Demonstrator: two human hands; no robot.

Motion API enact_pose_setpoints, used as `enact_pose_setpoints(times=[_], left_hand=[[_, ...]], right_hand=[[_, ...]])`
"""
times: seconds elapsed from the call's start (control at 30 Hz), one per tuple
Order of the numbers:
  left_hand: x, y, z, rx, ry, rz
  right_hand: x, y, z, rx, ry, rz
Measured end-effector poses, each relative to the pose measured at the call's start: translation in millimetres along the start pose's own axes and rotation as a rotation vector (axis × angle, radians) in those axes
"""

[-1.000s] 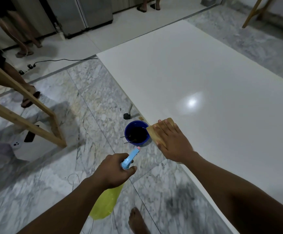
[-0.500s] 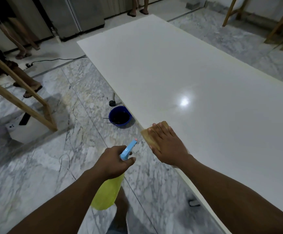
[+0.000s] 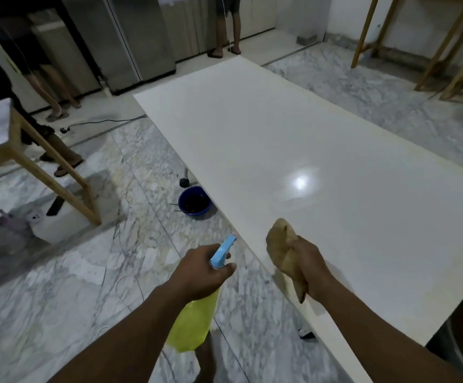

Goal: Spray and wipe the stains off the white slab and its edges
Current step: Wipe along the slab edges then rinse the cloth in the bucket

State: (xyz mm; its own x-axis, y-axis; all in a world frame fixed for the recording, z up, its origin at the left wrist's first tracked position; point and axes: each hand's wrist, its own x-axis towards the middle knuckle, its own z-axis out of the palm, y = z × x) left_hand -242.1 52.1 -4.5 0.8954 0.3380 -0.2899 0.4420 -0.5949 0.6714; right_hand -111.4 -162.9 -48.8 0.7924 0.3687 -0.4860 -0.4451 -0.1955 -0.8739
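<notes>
One white slab (image 3: 280,150), glossy, v. reflective.

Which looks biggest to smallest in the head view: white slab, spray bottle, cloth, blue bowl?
1. white slab.
2. spray bottle, enlarged by nearness.
3. cloth and blue bowl look alike; cloth is nearer, so unranked.

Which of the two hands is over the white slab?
The right hand, gripping a bunched tan cloth above the white slab edge; the left hand holds the yellow spray bottle over the marble floor.
</notes>
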Motion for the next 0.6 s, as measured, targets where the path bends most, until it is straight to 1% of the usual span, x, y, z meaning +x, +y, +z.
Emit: enact_pose_setpoints(times=[0.03,0.07,0.1,0.17,0.3,0.4,0.5,0.6], left_hand=[[1,3,-5,0.008,0.005,0.009],[4,5,-13,0.018,0.014,0.021],[7,7,-21,0.03,0.015,0.036],[19,8,-38,0.063,0.005,0.062],[64,0,-76,0.126,-0.005,0.074],[116,-16,-109,0.13,0.016,0.071],[173,-36,-144,0.114,0.051,0.028],[236,-66,-183,0.014,0.075,-0.005]], right_hand=[[0,-12,-2,0.305,-0.035,0.162],[3,-25,-1,0.536,-0.089,0.241],[6,-37,4,0.668,-0.123,0.268],[14,-56,25,0.746,-0.176,0.285],[60,-90,86,0.696,-0.227,0.329],[114,-129,128,0.591,-0.258,0.323],[176,-170,167,0.429,-0.274,0.303],[259,-217,209,0.134,-0.24,0.246]])
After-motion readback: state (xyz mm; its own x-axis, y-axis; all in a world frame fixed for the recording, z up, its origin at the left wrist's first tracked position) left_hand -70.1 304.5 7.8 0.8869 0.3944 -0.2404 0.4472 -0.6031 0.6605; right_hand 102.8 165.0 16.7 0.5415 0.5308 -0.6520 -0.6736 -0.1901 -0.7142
